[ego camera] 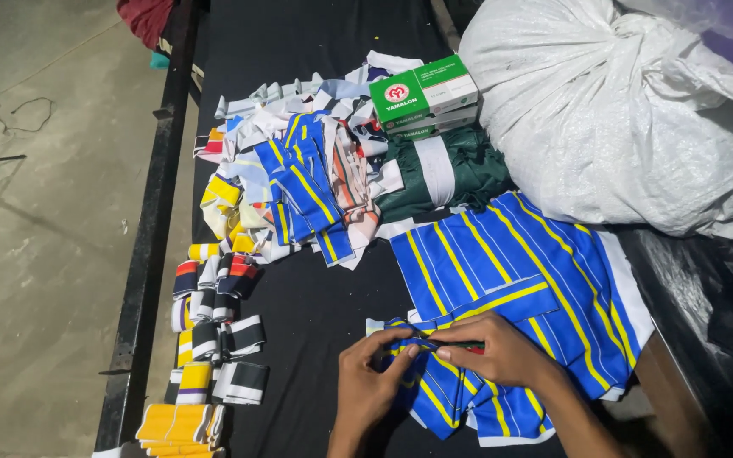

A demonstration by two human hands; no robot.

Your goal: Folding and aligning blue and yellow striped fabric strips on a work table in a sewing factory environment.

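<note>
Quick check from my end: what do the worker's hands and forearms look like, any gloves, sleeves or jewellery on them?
Both are bare: the left hand and right hand wear no gloves, and no rings or watch are visible. The forearms are uncovered as far as the frame's bottom edge, with no sleeve in view.

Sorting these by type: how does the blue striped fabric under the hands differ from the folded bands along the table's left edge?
The blue striped fabric is one large spread sheet; the folded bands are many small pieces in a column. The fabric is blue with yellow stripes; the bands are black, white and yellow. Both hands touch the fabric; no hand touches the bands. Both lie on the black table.
</note>
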